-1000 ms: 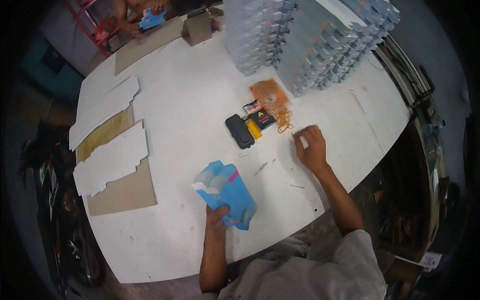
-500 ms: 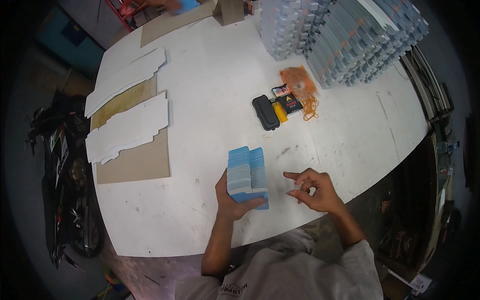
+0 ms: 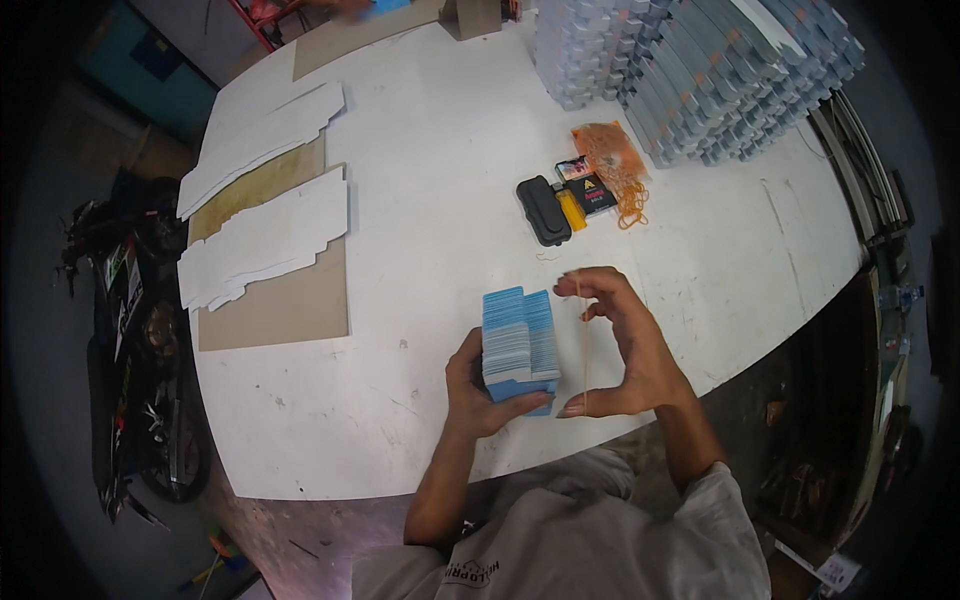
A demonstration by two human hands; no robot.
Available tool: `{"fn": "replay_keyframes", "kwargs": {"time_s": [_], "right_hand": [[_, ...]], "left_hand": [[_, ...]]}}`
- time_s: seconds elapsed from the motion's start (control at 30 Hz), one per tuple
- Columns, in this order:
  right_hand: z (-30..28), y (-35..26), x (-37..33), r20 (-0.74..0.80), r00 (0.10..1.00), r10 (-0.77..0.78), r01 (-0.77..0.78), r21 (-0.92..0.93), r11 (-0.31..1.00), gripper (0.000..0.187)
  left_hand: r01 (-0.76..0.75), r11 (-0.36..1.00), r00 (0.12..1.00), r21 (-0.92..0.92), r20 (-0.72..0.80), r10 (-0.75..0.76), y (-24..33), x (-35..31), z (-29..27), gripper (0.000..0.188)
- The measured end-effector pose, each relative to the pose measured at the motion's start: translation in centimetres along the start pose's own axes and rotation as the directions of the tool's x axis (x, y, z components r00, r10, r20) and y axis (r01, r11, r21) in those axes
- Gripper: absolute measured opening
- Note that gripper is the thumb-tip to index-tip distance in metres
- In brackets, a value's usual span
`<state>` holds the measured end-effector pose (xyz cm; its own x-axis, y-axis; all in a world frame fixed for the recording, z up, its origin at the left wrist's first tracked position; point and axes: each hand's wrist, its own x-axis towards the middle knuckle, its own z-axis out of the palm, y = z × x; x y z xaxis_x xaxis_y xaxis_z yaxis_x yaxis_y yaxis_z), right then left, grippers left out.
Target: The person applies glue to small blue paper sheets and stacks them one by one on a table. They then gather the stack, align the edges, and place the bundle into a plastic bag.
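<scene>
My left hand (image 3: 472, 398) grips a thick stack of blue and white die-cut card pieces (image 3: 518, 335) from its left and near sides, thumb across the near end. The stack stands just over the white table, its layered edges facing up. To the right of it, my right hand (image 3: 645, 355) holds a thin rubber band (image 3: 585, 345) stretched between the thumb and the raised fingers. A small gap separates the band from the stack.
Ahead lie a black case (image 3: 544, 212), a yellow lighter (image 3: 571, 210), a black pack (image 3: 592, 195) and an orange bag of rubber bands (image 3: 608, 150). Tall stacks of grey-blue cut pieces (image 3: 700, 90) stand far right. White cut sheets (image 3: 270, 235) lie on cardboard at left.
My right hand has moved nearer the stack and spread its thumb and fingers, stretching the rubber band. The left hand and stack have shifted slightly to the right.
</scene>
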<state>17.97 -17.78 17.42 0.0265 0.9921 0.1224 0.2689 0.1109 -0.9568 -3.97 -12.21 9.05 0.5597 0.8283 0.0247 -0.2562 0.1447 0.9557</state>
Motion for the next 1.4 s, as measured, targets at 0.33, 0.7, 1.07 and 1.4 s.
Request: {"fn": "replay_keyframes", "kwargs": {"time_s": [0.33, 0.7, 1.07, 1.4], "right_hand": [[1.5, 1.1, 1.8, 0.294, 0.924, 0.246, -0.245, -0.042, 0.969, 0.107], [3.4, 3.1, -0.9, 0.300, 0.828, 0.473, -0.490, -0.021, 0.871, 0.110], [5.0, 9.9, -4.7, -0.341, 0.915, 0.214, 0.108, 0.721, 0.685, 0.078], [2.4, 7.5, -4.9, -0.372, 0.919, 0.134, -0.006, 0.324, 0.946, 0.080]], "left_hand": [[-0.094, 0.987, 0.995, 0.128, 0.036, 0.090, -0.8, 0.4, 0.0, 0.077], [-0.031, 0.930, 0.960, -0.365, -0.269, -0.073, -1.8, 1.1, 0.8, 0.053], [0.009, 0.928, 0.916, -0.374, -0.369, -0.157, -1.6, 2.3, 1.5, 0.050], [-0.064, 0.644, 0.998, 0.763, 0.064, 0.022, 3.1, 4.0, 0.5, 0.072]]}}
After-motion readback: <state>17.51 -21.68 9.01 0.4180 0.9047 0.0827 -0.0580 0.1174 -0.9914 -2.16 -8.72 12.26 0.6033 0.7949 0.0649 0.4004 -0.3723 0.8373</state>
